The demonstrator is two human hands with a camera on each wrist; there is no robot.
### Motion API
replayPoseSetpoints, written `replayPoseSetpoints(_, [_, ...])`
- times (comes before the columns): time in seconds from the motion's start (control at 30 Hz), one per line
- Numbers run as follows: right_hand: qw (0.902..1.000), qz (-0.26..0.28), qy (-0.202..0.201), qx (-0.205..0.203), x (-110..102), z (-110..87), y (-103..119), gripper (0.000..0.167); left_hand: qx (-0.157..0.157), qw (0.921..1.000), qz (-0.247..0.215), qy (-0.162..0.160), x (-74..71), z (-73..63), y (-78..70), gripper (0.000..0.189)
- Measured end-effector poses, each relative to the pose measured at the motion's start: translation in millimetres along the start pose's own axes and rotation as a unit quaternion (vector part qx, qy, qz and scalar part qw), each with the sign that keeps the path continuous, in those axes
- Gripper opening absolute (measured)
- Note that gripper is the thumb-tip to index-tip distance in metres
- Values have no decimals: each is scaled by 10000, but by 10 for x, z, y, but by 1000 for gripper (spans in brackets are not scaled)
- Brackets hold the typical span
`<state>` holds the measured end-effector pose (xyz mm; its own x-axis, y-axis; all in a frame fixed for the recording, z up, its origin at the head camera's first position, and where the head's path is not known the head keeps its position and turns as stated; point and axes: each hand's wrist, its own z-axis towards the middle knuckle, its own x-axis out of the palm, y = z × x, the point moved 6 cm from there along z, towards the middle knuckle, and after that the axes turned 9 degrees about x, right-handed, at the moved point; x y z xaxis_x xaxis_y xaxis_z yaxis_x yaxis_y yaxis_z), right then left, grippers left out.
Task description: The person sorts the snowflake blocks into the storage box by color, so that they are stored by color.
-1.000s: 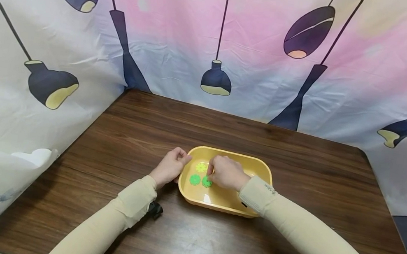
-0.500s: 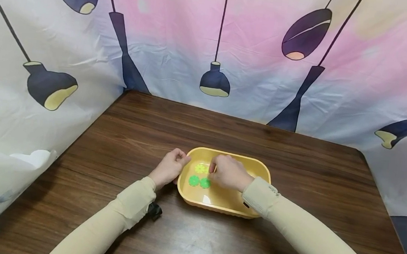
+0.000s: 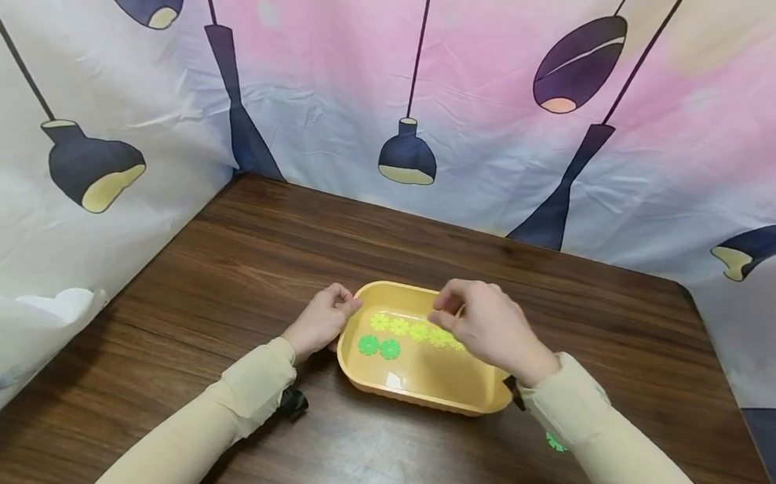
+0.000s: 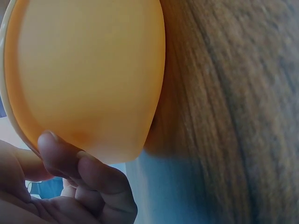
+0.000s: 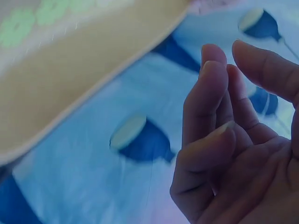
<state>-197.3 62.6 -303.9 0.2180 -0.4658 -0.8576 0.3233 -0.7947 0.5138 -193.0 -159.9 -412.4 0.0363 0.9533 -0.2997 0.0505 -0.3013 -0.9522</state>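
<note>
My left hand (image 3: 321, 319) pinches the left rim of a yellow plastic tray (image 3: 444, 386). In the left wrist view the left fingers (image 4: 100, 175) press its outer wall and the thumb is at the rim. My right hand (image 3: 493, 324) hovers over the tray's back right part, its fingers loosely bent. In the right wrist view the right hand (image 5: 233, 135) holds nothing, with a gap between thumb and index finger. Inside the tray, several yellow notched discs (image 3: 399, 327) form a row, its right end near the right hand. Two green notched discs (image 3: 379, 347) lie in front of them, side by side.
Another green disc (image 3: 555, 442) lies on the dark wooden table (image 3: 274, 246), partly hidden by the right forearm. A printed cloth (image 3: 345, 111) hangs behind the table and along its sides. A black object (image 3: 294, 402) sits at the left wrist.
My right hand has risen from the green discs and moved right, its fingers parting. More of the yellow row and the green disc on the table show. The left hand stays at the rim.
</note>
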Motion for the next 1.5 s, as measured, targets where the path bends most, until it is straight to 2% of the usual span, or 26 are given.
replayPoseSetpoints(0.1, [9993, -25, -346, 144, -184, -116, -197, 8, 26, 10000, 3, 23, 7, 1, 2, 19])
replayPoseSetpoints(0.2, [9976, 5, -524, 454, -334, -228, -456, 11, -14, 10000, 3, 61, 6, 5, 9, 20])
replayPoseSetpoints(0.37, [9936, 54, -438, 1042, -492, -412, -897, 29, -93, 9999, -41, 98, -5, 5, -1, 21])
replayPoseSetpoints(0.53, [9899, -39, -311, 1382, -543, -563, -1248, 41, -106, 9999, -34, 130, -2, 2, -4, 21])
replayPoseSetpoints(0.67, [9883, -136, -94, 1515, -495, -645, -1460, 39, -116, 9998, -43, 131, 6, 5, 5, 21])
replayPoseSetpoints(0.87, [9860, -305, 519, 1553, -317, -758, -1740, 36, -68, 9999, -60, 115, -1, 14, 0, 20])
replayPoseSetpoints(1.0, [9812, -119, 1038, 1625, -149, -834, -1879, 29, -71, 9999, -57, 104, -12, 16, -7, 20])
replayPoseSetpoints(1.13, [9737, 153, 1444, 1756, 4, -907, -1955, 28, -90, 9999, -38, 94, -17, 20, 0, 20])
replayPoseSetpoints(1.27, [9705, 246, 1541, 1835, 80, -951, -1988, 32, -88, 9999, -38, 103, -15, 28, 5, 20])
replayPoseSetpoints(1.5, [9729, 168, 1438, 1801, 115, -956, -2000, 33, -80, 9999, -79, 114, -4, 39, 9, 20])
